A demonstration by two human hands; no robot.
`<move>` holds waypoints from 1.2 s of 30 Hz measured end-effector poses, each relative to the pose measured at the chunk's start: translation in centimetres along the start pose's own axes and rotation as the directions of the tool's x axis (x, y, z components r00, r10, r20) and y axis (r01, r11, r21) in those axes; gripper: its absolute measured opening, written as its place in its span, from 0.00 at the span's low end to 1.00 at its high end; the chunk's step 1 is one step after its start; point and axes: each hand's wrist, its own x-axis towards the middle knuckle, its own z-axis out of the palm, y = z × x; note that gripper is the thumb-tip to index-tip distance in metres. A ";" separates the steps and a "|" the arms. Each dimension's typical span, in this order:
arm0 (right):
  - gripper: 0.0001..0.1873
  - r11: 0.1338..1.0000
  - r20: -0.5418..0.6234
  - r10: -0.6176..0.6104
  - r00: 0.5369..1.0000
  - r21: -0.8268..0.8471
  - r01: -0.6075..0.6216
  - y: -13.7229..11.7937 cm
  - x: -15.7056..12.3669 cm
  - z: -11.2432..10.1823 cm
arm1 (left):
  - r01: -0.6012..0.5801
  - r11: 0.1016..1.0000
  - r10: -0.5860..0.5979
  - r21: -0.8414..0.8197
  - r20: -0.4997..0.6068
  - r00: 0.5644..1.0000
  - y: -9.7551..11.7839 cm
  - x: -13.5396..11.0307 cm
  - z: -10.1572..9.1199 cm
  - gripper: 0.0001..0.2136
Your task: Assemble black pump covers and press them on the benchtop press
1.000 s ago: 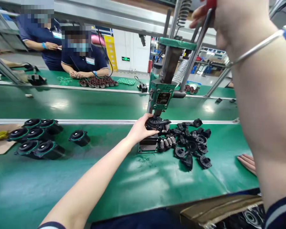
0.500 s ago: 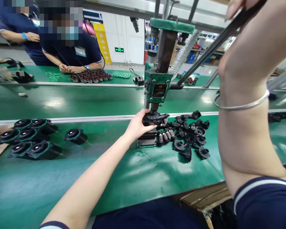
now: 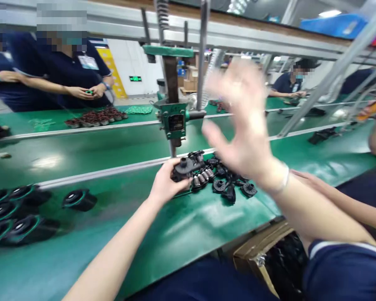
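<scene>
Clamping a black cover below the green press, the left hand sits between seemingly finished housings, left, and unworked covers, right, the right hand spreading fingers apart.

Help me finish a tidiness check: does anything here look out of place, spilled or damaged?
One small pale object lies alone on the green surface beyond the black canisters; it matches nothing nearby, and I can't identify it. Black plastic housings lie jumbled beside the lever press, perhaps normally. No spill or damage shows.
</scene>
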 end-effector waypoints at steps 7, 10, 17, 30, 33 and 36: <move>0.20 0.932 0.151 0.200 0.968 -0.333 -0.141 2.3 -21.4 0.9 | -0.155 0.936 0.235 -0.316 0.231 0.944 6.0 -1.7 13.9 0.25; 0.18 0.862 0.138 0.367 0.920 -0.421 -0.281 6.1 -26.5 -1.3 | -0.101 0.938 0.234 -0.332 0.391 0.890 8.9 -0.9 21.2 0.25; 0.27 0.729 0.007 0.593 0.805 -0.429 -0.534 12.6 -34.1 -4.2 | -0.162 0.931 0.326 -0.328 0.542 0.775 12.2 -1.5 26.5 0.41; 0.28 0.597 0.158 0.802 0.576 -0.215 -0.773 14.3 -33.3 2.7 | -0.286 0.952 0.159 0.109 0.623 0.766 11.0 -1.9 26.3 0.30; 0.27 0.593 0.162 0.805 0.571 -0.191 -0.782 14.6 -33.1 2.8 | -0.331 0.923 0.171 0.196 0.561 0.810 10.7 1.2 26.6 0.23; 0.27 0.617 0.180 0.786 0.591 -0.176 -0.767 14.5 -32.9 2.8 | -0.317 0.921 0.130 0.225 0.590 0.797 9.9 4.8 27.7 0.16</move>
